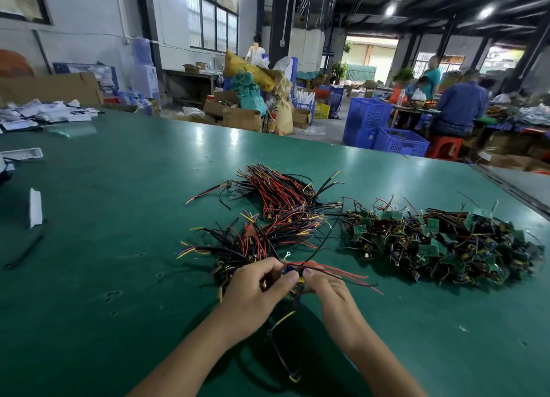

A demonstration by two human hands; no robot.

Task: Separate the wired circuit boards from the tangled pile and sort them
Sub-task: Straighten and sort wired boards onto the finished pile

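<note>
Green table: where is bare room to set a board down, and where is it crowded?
Bare table between the white strip and the wire bundles, and this side of the pile beside the right hand. Crowded: bundles to pile.

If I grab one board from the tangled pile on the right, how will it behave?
Probably not alone: wires in the tangled pile cross neighbouring boards, so several may drag along. Its thin wires look floppy and should dangle. Small board, probably light.
</note>
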